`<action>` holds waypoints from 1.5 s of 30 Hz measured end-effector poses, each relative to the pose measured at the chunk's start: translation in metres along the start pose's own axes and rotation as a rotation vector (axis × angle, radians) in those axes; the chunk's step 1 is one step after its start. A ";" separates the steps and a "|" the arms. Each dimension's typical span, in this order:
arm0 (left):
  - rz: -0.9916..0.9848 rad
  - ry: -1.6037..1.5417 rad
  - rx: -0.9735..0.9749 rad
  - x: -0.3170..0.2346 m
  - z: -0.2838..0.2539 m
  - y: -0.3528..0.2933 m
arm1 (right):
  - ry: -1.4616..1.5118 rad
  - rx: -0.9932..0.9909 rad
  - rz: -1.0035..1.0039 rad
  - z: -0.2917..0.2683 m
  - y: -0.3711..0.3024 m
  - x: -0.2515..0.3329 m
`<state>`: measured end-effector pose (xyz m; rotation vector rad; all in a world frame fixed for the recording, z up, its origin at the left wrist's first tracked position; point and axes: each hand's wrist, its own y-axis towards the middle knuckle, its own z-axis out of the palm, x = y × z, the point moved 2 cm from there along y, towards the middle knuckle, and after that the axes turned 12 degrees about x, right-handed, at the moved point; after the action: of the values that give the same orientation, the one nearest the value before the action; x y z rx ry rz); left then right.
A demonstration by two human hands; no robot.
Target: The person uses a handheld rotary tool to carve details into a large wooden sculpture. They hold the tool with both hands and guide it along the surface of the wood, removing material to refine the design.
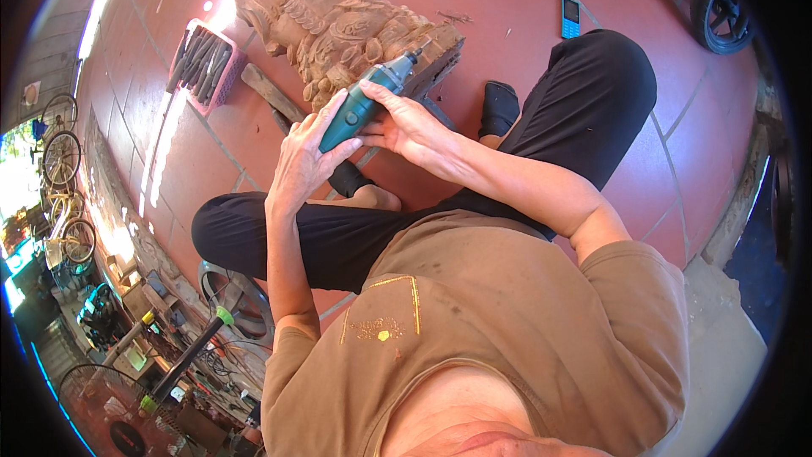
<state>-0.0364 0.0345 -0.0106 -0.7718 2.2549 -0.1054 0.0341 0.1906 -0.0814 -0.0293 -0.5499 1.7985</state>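
Note:
Both of my hands are closed around a teal die grinder (pixel 353 116) with a grey metal nose and a small collet at its tip. My left hand (pixel 303 156) wraps the rear of its body, and my right hand (pixel 410 129) grips it nearer the front, thumb on top. The tool is tilted, its nose toward the far right. Just beyond it lies a brown carved wooden sculpture (pixel 326 30) with deep relief figures. The grinder's tip appears over the sculpture's near end; whether it touches the wood I cannot tell.
A pink basket (pixel 227 85) of dark-handled tools stands left of the sculpture, with a wooden piece (pixel 272 91) between them. On the red tiles (pixel 507 0) lies a blue phone (pixel 570 19). A black wheel (pixel 721 10) is far right; a fan (pixel 118 415) and bicycles (pixel 62 156) are at left.

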 end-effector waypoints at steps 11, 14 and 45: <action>-0.016 0.001 0.040 0.001 0.001 0.000 | -0.007 0.010 -0.012 -0.002 -0.004 -0.001; -0.005 0.005 0.029 0.002 0.002 -0.001 | -0.010 0.006 -0.007 -0.002 -0.005 -0.002; 0.055 -0.011 0.017 0.011 0.006 -0.001 | 0.032 -0.019 0.017 -0.003 -0.012 -0.006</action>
<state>-0.0372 0.0283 -0.0215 -0.6993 2.2599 -0.0941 0.0476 0.1889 -0.0812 -0.0761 -0.5454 1.8066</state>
